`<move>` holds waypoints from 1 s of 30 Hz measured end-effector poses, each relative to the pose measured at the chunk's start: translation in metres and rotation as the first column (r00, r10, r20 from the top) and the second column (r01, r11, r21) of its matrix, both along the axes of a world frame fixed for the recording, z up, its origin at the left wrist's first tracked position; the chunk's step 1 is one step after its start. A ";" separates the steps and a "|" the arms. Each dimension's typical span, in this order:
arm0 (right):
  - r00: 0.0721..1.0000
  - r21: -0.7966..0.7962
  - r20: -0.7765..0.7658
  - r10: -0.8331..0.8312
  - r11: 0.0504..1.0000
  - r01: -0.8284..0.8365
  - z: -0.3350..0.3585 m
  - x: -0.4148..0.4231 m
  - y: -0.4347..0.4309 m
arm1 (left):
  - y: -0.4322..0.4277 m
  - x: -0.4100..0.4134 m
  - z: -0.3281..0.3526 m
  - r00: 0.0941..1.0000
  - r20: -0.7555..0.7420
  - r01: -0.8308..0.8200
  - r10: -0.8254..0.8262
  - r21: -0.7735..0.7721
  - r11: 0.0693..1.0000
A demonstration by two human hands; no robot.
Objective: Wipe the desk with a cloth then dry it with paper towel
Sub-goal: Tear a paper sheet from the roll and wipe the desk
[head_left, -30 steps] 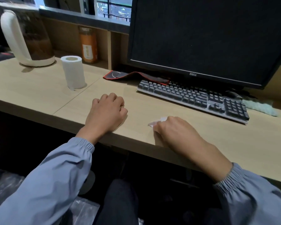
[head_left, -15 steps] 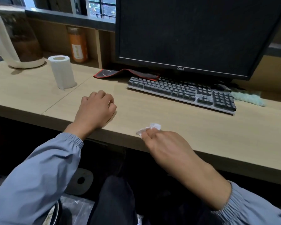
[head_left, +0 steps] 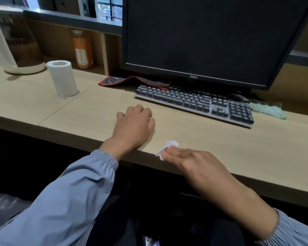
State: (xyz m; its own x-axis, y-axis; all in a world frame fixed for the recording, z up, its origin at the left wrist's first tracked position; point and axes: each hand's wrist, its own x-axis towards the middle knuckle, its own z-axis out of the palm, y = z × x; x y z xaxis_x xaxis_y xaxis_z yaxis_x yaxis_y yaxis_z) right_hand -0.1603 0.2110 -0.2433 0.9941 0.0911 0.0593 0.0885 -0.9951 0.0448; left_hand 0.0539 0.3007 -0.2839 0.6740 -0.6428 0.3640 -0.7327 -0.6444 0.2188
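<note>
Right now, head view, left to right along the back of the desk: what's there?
Kettle → paper roll → orange jar → keyboard → green cloth.

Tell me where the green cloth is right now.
In the head view, the green cloth lies on the desk at the far right, just past the right end of the keyboard and beside the mouse.

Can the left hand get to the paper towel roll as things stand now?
Probably yes. The left hand rests on the desk, and only bare desk lies between it and the upright paper towel roll to its left.
</note>
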 end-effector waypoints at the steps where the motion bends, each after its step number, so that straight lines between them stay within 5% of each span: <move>1: 1.000 0.006 -0.003 -0.001 1.000 0.001 0.000 0.001 -0.002 | -0.004 -0.001 -0.002 1.000 0.008 -0.007 0.007 -0.003 1.000; 9: 0.984 -0.173 0.112 -0.135 0.973 0.153 0.013 0.064 -0.033 | -0.002 0.004 -0.011 0.999 0.032 0.020 -0.020 -0.011 1.000; 19: 0.991 -0.346 0.001 -0.136 0.930 0.128 0.011 0.070 -0.031 | -0.005 0.000 -0.014 0.996 0.083 -0.023 0.021 0.013 1.000; 30: 0.987 -0.342 0.059 -0.152 0.925 0.163 0.012 0.115 -0.052 | -0.004 0.000 -0.014 0.997 0.075 -0.019 0.017 0.028 0.999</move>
State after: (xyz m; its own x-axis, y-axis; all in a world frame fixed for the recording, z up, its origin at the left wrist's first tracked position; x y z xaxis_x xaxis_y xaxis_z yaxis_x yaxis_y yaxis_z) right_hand -0.0454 0.1591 -0.2312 0.9955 -0.0458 0.0835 -0.0747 -0.9187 0.3878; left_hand 0.0536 0.2962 -0.2981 0.6571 -0.6415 0.3958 -0.7345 -0.6629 0.1451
